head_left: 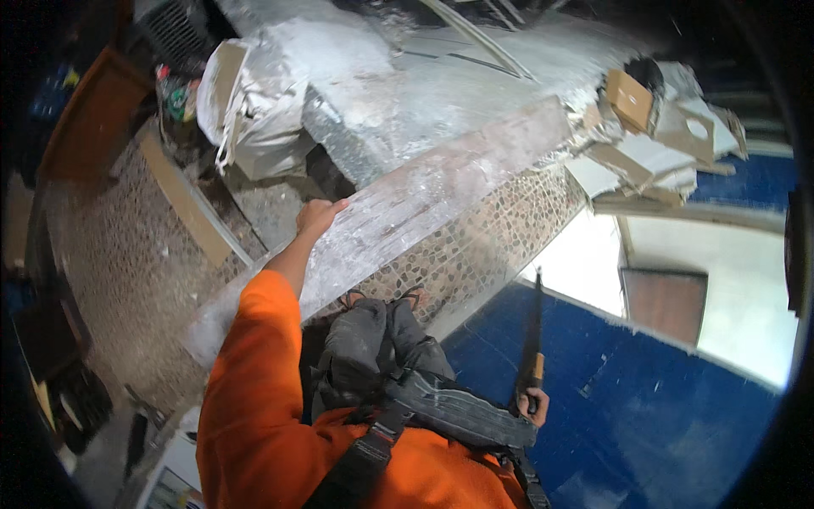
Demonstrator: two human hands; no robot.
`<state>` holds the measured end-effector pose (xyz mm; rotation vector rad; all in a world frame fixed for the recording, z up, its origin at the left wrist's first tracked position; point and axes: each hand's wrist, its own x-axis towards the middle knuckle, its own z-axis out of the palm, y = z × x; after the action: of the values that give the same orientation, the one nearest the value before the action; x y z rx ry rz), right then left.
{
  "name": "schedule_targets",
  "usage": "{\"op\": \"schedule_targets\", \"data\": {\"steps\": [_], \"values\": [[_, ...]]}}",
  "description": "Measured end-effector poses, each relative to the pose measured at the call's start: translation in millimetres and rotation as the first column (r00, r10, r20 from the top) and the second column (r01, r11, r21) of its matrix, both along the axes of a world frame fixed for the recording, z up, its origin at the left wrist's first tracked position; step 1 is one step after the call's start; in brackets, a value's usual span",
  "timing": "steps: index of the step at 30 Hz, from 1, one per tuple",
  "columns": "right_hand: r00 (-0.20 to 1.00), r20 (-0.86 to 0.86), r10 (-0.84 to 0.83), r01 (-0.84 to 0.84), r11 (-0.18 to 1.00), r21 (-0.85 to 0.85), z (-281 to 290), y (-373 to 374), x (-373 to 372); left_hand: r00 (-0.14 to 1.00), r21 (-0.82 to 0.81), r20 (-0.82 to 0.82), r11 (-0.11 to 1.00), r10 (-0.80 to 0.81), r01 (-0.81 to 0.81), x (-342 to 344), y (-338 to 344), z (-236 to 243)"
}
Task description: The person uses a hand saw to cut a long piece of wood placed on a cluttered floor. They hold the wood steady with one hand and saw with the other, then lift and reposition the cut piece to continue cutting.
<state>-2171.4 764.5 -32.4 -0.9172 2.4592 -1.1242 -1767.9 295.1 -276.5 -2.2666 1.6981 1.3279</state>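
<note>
A long whitish, dust-smeared board slants across the view in front of my legs, from lower left to upper right. My left hand grips its far long edge, with the thumb laid along the top face. Down at my right side, beside the waist belt, my right hand is closed round the wooden handle of a handsaw. Its dark, narrow blade points away from me, apart from the board. My right forearm is hidden behind my body.
A bulky white sack stands beyond the board at left. Cardboard and broken white panels are heaped at the far right. A pebble-patterned tiled floor lies under my feet. A blue wall with a bright opening runs along my right.
</note>
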Motion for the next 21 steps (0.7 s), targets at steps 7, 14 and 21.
{"op": "schedule_targets", "data": {"steps": [7, 14, 21], "values": [[0.94, -0.246, 0.236, -0.241, 0.97, 0.01, 85.8, -80.5, -10.6, 0.992, 0.037, -0.097, 0.997, 0.077, -0.074, 8.4, 1.0, -76.7], [0.837, -0.293, 0.461, -0.455, 0.886, 0.094, 110.6, -210.2, 59.8, 0.986, 0.113, -0.097, 0.986, 0.136, -0.124, 8.6, -26.2, -67.4], [0.685, 0.05, 0.727, -0.726, 0.675, 0.135, 66.0, -277.9, 103.3, 0.995, -0.044, 0.013, 0.994, 0.097, -0.097, 24.1, -22.9, -86.5]]}}
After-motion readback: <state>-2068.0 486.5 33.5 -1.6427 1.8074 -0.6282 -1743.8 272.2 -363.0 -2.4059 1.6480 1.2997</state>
